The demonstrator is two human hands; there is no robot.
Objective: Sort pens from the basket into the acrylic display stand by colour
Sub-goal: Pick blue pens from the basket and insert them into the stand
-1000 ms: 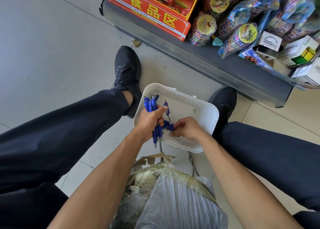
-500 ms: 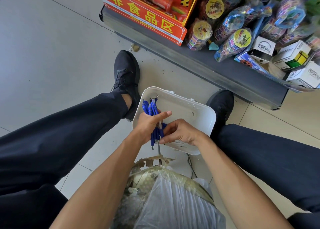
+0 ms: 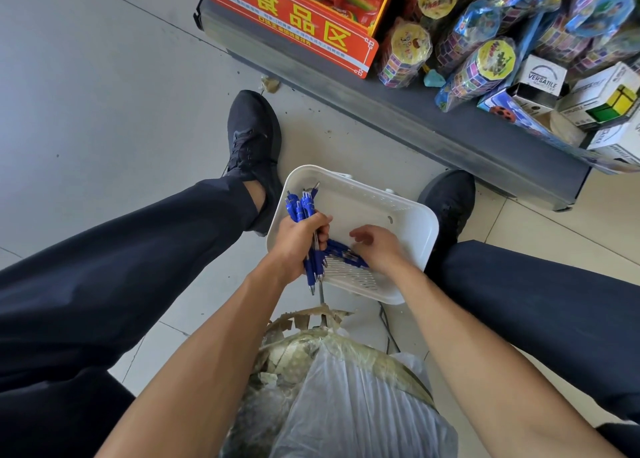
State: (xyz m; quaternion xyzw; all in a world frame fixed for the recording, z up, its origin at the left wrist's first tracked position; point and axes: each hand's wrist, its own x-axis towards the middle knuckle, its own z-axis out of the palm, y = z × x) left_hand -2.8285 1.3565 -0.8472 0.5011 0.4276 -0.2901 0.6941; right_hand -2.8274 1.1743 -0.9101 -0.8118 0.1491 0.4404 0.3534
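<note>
1. The head view looks down at a pale grey tiled shop floor (image 3: 104, 94), where a person sits with legs in dark trousers spread to either side and black shoes (image 3: 254, 152) planted on the tiles.
2. A white plastic basket (image 3: 398, 215) with slotted walls stands on the floor between the feet, touching the left shoe.
3. The left hand (image 3: 298, 241) is curled tight around a bundle of blue pens (image 3: 304, 208), held over the basket's left edge; their tips stick out above the fist and their other ends below it.
4. The right hand (image 3: 377, 249) reaches into the basket with its fingers bent downward over a few loose blue pens (image 3: 341, 251) lying against the near wall; whether it grips any cannot be told.
5. Beyond the basket runs a dark grey shelf base (image 3: 415, 111) carrying a red sign with yellow characters (image 3: 294, 21), bagged colourful toys (image 3: 485, 66) and small cartons (image 3: 602, 101).
6. Nearest the camera, between the forearms, sits a rounded bundle wrapped in clear plastic and brown tape (image 3: 332, 388), hiding the floor there.
</note>
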